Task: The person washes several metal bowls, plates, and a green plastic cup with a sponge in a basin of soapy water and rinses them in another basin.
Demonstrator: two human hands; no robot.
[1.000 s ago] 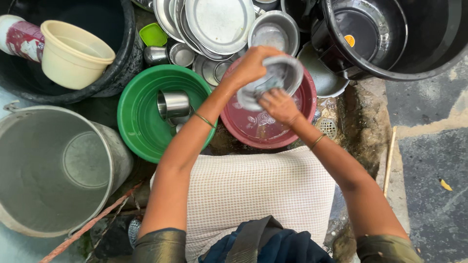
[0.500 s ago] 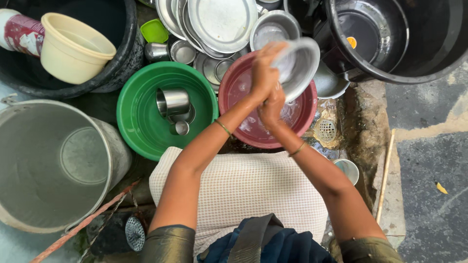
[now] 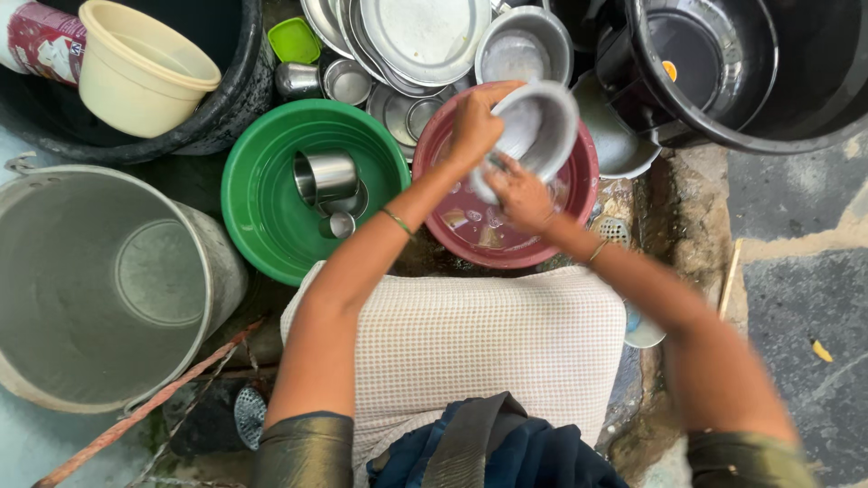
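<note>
Down at the far left, a big dull metal pot stands empty on wet ground, with a black tub above it carrying a cream plastic bowl, both seemingly parked out of the splash. Next comes a green basin holding 1 steel cup on its side and a smaller cup beside it, probably set apart as a separate batch. Behind it, steel plates and little bowls lie stacked and overlapping, so they take little room.

At the middle, the left hand is closed on the rim of a steel bowl, tilting it so its hollow faces the person and any drips fall into the red basin directly underneath. The right hand is curled against the bowl's lower edge, fingers pressed to it; whether it holds a scrubber I cannot tell. A thin bangle sits on each wrist. A pale checked cloth covers the lap, likely against splashes.

Right of the basin, a small drain grate shows in the wet stone, which explains the washing spot. Further right, a large black tub holds a dark pan, and grey paving runs beyond, seemingly outdoors.
</note>
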